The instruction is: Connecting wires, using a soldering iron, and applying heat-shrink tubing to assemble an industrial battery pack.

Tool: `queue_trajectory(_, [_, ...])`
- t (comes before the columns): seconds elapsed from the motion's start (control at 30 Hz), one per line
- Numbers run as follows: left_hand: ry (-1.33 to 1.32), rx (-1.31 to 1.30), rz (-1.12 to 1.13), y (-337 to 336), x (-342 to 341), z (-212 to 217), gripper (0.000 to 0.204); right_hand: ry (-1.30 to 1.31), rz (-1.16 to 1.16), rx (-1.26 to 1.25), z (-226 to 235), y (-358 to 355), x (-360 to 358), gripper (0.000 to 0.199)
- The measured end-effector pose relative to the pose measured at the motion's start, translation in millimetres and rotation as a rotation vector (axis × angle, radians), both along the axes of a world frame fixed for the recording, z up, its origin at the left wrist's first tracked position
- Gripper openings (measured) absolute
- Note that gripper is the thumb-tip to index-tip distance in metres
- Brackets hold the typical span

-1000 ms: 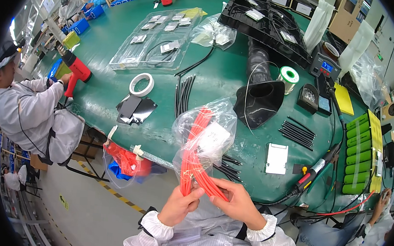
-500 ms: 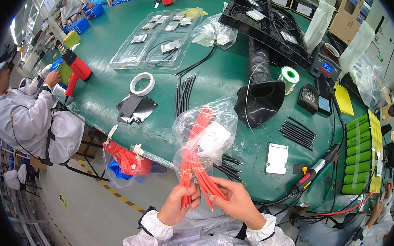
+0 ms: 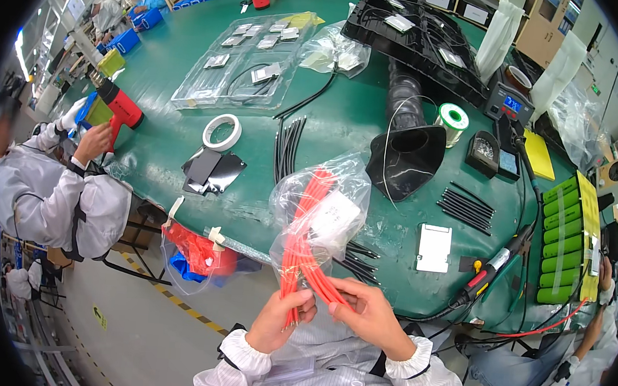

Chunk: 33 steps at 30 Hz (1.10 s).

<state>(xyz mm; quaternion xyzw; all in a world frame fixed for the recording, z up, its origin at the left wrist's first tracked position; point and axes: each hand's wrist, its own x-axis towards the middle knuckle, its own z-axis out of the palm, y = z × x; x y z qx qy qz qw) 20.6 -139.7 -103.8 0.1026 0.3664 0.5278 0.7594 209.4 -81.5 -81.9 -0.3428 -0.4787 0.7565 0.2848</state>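
Both hands closed on red wires (image 3: 311, 260): left hand (image 3: 281, 320) pinches the left branch, tips poking out below the fingers; right hand (image 3: 370, 317) has the right branch between thumb and fingers. Upper part of the wires sits inside the clear bag (image 3: 354, 180), at the table's near edge; branches spread apart toward me. Relative to the bag: white tape roll (image 3: 208, 136) left and farther off, black funnel-shaped hood (image 3: 407, 161) beyond it to the right, silver plate (image 3: 434, 248) well to its right.

The head-worn fisheye looks down, from nearby, across the green table (image 3: 160, 145).
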Motion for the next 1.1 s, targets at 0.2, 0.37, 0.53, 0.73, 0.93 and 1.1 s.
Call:
queue_trajectory(0.2, [0.317,-0.067,-0.104,6.4,7.9,21.7,0.014,-0.038,-0.007,0.063,-4.2,-1.3,-1.6,0.047])
queue_trajectory(0.37, [0.284,-0.085,-0.093,5.6,5.0,20.7,0.014,-0.058,-0.035,0.087,-1.9,-1.6,-2.9,0.046])
queue_trajectory(0.53, [0.192,-0.087,-0.004,2.7,5.1,5.1,0.018,-0.03,-0.021,-0.012,2.3,0.5,0.2,0.047])
queue_trajectory(0.73, [0.244,-0.053,-0.061,6.9,9.2,20.3,0.016,-0.033,-0.005,0.046,-1.9,1.6,0.4,0.046])
queue_trajectory(0.93, [0.319,-0.083,-0.102,7.6,4.3,22.9,0.023,-0.046,-0.012,0.027,2.1,2.1,-0.7,0.045])
queue_trajectory(1.1, [0.027,-0.093,0.11,4.0,10.6,9.3,0.02,0.003,0.009,-0.037,1.7,3.4,2.2,0.044])
